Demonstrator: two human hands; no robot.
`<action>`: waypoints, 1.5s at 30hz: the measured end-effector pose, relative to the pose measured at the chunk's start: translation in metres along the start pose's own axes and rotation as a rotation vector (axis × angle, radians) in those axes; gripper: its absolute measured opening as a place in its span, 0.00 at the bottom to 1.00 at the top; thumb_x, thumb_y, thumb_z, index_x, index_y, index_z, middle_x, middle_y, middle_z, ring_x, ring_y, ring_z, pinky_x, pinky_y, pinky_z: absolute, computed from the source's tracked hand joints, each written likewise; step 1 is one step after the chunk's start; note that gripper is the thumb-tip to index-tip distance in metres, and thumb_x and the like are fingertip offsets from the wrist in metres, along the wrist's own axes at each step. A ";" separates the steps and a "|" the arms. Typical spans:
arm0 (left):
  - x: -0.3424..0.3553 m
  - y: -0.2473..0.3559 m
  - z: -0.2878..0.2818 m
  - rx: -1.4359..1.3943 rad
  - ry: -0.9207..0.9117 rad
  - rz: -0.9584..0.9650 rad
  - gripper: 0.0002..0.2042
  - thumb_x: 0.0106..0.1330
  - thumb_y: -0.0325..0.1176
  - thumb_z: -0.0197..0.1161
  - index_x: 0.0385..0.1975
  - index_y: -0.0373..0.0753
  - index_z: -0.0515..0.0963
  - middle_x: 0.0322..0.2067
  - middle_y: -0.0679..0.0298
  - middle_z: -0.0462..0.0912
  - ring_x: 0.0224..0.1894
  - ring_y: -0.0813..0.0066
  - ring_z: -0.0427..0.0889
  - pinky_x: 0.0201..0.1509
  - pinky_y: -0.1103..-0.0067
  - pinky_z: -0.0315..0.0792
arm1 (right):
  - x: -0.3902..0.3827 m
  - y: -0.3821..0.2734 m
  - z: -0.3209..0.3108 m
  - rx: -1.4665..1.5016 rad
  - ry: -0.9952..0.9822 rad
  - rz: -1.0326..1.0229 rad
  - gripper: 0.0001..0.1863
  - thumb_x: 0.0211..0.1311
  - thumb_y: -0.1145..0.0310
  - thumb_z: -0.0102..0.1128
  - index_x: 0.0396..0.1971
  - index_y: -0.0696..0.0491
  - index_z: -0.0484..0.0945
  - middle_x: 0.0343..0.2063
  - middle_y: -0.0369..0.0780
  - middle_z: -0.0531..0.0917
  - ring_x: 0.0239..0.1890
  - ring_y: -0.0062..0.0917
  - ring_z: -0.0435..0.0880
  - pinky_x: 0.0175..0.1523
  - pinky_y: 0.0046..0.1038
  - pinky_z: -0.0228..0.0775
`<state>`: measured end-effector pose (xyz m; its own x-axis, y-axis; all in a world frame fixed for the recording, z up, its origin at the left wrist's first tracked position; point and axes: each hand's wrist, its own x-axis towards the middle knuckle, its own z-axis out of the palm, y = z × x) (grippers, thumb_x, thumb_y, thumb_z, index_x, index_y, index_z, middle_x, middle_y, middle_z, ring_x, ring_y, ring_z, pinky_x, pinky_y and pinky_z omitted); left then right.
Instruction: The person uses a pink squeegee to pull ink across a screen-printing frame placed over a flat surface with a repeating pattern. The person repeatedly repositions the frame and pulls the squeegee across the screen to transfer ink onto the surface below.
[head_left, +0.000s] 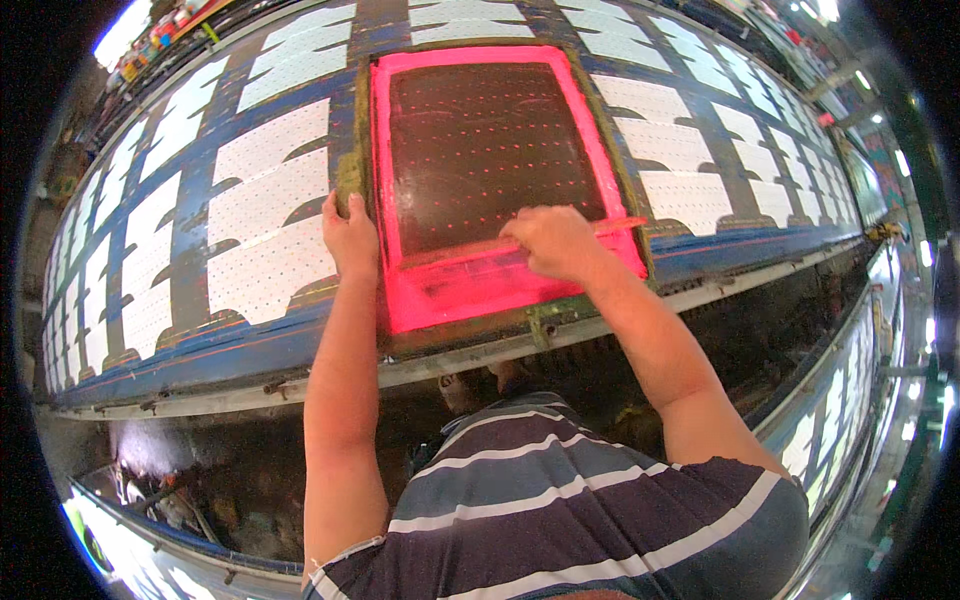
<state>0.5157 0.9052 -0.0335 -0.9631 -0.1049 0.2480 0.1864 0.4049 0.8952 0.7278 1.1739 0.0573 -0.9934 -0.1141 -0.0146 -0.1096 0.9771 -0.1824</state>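
A screen printing frame [367, 120] lies on the long printing table. Its dark mesh [485, 140] has rows of small dots and is bordered by bright pink ink [455, 305], thickest along the near side. My right hand [555, 243] is closed over a pink-smeared squeegee [618, 227], which lies across the near part of the mesh. At the frame's left edge, my left hand [352, 240] grips the side, with thumb and fingers pointing away from me. The squeegee's middle is partly hidden under my right hand.
White cut fabric pieces [270, 210] with small dots lie in rows on the blue table [700, 262], on both sides of the frame. A metal rail [240, 398] runs along the near edge. Another table with white pieces [825, 430] stands at the lower right.
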 end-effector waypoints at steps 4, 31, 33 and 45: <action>-0.002 0.009 -0.002 0.005 -0.036 -0.049 0.28 0.75 0.43 0.74 0.67 0.29 0.80 0.58 0.42 0.89 0.60 0.47 0.89 0.68 0.61 0.79 | -0.049 -0.031 0.010 -0.059 0.046 -0.010 0.16 0.57 0.71 0.70 0.47 0.47 0.90 0.40 0.41 0.90 0.49 0.41 0.92 0.55 0.46 0.86; 0.017 -0.017 0.001 0.112 -0.048 -0.107 0.22 0.71 0.35 0.78 0.56 0.23 0.86 0.48 0.51 0.93 0.45 0.58 0.91 0.55 0.65 0.82 | -0.177 0.172 0.020 0.388 0.643 0.288 0.22 0.66 0.63 0.75 0.58 0.54 0.88 0.61 0.51 0.87 0.65 0.51 0.83 0.73 0.49 0.76; 0.018 -0.019 0.001 0.015 -0.067 -0.148 0.20 0.71 0.32 0.78 0.54 0.23 0.86 0.47 0.51 0.93 0.45 0.60 0.90 0.55 0.66 0.82 | -0.170 0.187 0.023 0.362 0.566 0.437 0.26 0.66 0.64 0.75 0.63 0.54 0.86 0.63 0.53 0.86 0.67 0.52 0.83 0.73 0.49 0.76; 0.014 -0.017 -0.001 0.035 -0.084 -0.154 0.17 0.71 0.30 0.76 0.54 0.27 0.86 0.46 0.54 0.92 0.43 0.62 0.89 0.52 0.67 0.81 | -0.129 0.183 0.037 0.455 0.405 0.599 0.32 0.66 0.65 0.68 0.72 0.44 0.80 0.56 0.53 0.87 0.61 0.54 0.86 0.66 0.52 0.81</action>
<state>0.4991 0.8955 -0.0445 -0.9928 -0.0927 0.0763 0.0303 0.4210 0.9065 0.8373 1.3606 -0.0101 -0.8246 0.5563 0.1023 0.3766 0.6749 -0.6346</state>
